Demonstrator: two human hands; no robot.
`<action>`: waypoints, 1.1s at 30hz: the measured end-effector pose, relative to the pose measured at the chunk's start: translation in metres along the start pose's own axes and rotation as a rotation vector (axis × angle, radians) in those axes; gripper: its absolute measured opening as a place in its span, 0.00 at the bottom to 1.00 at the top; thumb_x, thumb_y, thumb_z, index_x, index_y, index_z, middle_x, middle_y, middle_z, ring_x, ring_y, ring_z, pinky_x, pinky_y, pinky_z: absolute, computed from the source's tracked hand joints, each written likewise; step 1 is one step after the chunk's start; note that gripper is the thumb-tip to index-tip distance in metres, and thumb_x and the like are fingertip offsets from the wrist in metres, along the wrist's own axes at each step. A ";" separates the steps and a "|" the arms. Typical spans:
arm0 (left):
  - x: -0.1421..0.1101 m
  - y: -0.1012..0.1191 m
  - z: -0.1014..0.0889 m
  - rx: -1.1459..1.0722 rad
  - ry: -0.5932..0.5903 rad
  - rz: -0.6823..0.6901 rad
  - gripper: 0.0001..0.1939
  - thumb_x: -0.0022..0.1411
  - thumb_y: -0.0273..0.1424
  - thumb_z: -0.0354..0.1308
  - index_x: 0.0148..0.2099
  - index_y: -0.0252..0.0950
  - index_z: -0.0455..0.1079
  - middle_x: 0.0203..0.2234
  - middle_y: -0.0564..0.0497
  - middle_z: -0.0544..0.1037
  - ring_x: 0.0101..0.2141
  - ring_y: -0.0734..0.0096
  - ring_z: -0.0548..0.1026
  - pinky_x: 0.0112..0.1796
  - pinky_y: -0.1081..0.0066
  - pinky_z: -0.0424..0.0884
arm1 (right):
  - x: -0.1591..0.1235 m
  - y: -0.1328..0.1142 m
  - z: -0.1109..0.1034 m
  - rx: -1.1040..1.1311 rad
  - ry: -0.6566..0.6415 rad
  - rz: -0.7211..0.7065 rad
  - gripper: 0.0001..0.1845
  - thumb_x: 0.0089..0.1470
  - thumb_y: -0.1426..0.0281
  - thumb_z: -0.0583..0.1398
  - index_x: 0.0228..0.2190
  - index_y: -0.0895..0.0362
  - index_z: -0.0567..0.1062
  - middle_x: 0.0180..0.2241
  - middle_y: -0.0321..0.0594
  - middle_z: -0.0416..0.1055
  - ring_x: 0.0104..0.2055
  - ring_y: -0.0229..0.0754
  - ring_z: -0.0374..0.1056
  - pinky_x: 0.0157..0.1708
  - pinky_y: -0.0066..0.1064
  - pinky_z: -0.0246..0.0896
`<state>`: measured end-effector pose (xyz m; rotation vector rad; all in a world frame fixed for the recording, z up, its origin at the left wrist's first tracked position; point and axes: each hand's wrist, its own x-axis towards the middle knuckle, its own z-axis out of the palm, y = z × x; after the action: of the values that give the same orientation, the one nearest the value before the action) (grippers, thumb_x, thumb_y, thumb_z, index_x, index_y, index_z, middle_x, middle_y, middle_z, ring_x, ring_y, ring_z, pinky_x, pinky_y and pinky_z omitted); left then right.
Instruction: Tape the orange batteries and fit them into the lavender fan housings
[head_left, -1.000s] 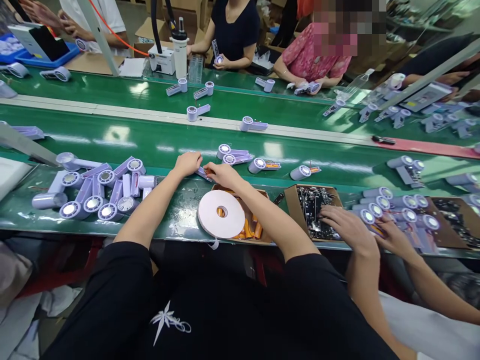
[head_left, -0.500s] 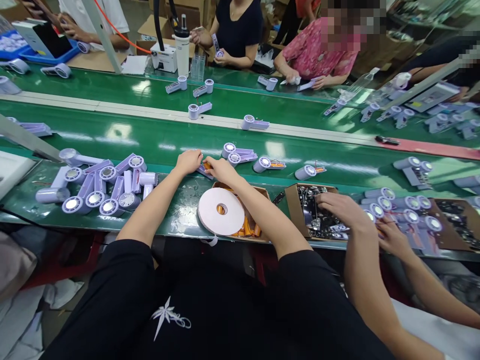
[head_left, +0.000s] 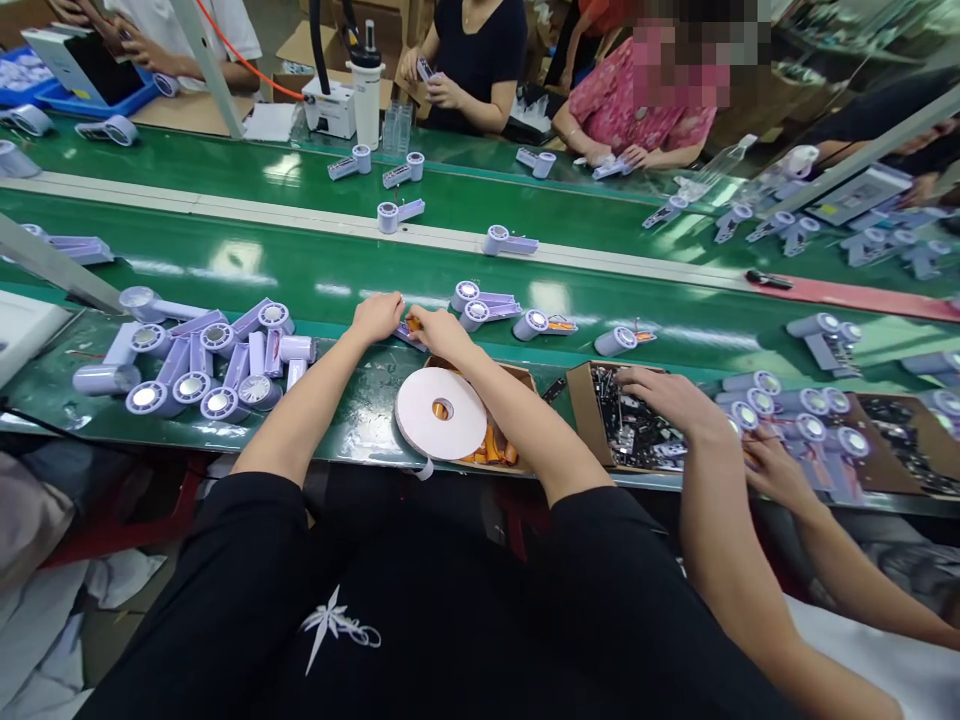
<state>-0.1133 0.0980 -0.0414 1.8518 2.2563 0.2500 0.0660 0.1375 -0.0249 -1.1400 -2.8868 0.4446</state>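
At the near edge of the green belt, my left hand (head_left: 379,318) is closed around a light-purple handheld fan body, whose head it hides. The open handle (head_left: 407,336) of that fan pokes out between my hands. My right hand (head_left: 441,335) pinches an orange battery (head_left: 413,324) at this handle; whether the battery is fully seated I cannot tell. Below my right forearm, a white roll of tape (head_left: 420,415) lies over a cardboard box (head_left: 525,377) of orange batteries (head_left: 495,448). To the left, several purple fan bodies (head_left: 191,387) are piled on the bench.
Fan bodies (head_left: 534,324) lie along the belt (head_left: 315,270). On the right, a co-worker's hand (head_left: 667,400) reaches over a box of black circuit boards (head_left: 626,420), and their other hand (head_left: 780,470) is by grouped fans. Other people sit across the belt. A metal post (head_left: 56,265) slants at left.
My hands stay at the same fan, with only slight movement. In the view, the fans just right of my hands have shifted a little rightward. The co-worker's hand has moved left over the circuit boards.
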 end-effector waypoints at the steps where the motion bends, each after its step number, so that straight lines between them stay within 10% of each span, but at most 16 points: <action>1: -0.001 0.000 0.000 -0.004 0.000 -0.001 0.22 0.82 0.39 0.42 0.59 0.38 0.75 0.57 0.35 0.82 0.61 0.46 0.76 0.58 0.54 0.71 | 0.001 -0.002 -0.002 -0.024 -0.020 0.004 0.24 0.69 0.64 0.65 0.64 0.51 0.75 0.50 0.54 0.84 0.51 0.65 0.81 0.51 0.48 0.74; 16: 0.004 -0.006 0.005 -0.081 -0.013 -0.022 0.20 0.81 0.38 0.44 0.56 0.38 0.76 0.54 0.38 0.83 0.57 0.50 0.77 0.56 0.60 0.69 | 0.019 -0.024 -0.011 -0.138 -0.242 -0.082 0.23 0.72 0.62 0.59 0.63 0.53 0.80 0.61 0.60 0.80 0.61 0.66 0.78 0.57 0.51 0.73; 21: 0.002 -0.006 -0.002 -0.083 0.001 -0.031 0.21 0.81 0.38 0.44 0.58 0.34 0.74 0.55 0.32 0.81 0.58 0.45 0.76 0.58 0.55 0.69 | 0.005 -0.017 -0.039 -0.035 -0.242 -0.152 0.22 0.73 0.62 0.61 0.63 0.52 0.81 0.61 0.48 0.82 0.62 0.57 0.78 0.61 0.41 0.71; 28: -0.036 -0.004 -0.026 -0.087 0.052 0.054 0.28 0.77 0.37 0.52 0.72 0.29 0.65 0.71 0.28 0.68 0.71 0.39 0.61 0.70 0.43 0.58 | -0.142 0.018 -0.057 0.602 0.119 -0.148 0.19 0.70 0.64 0.63 0.57 0.53 0.85 0.60 0.46 0.83 0.63 0.53 0.79 0.66 0.46 0.71; 33: -0.147 0.019 -0.016 -0.128 -0.174 0.764 0.44 0.69 0.47 0.67 0.79 0.43 0.58 0.75 0.38 0.66 0.75 0.41 0.58 0.74 0.42 0.51 | -0.278 0.031 -0.015 1.066 0.069 0.004 0.19 0.66 0.52 0.68 0.48 0.52 0.88 0.45 0.46 0.89 0.48 0.51 0.86 0.52 0.42 0.82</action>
<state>-0.0724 -0.0428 -0.0129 2.4581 1.3017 0.3183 0.2926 -0.0234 0.0090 -0.8807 -1.9933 1.6004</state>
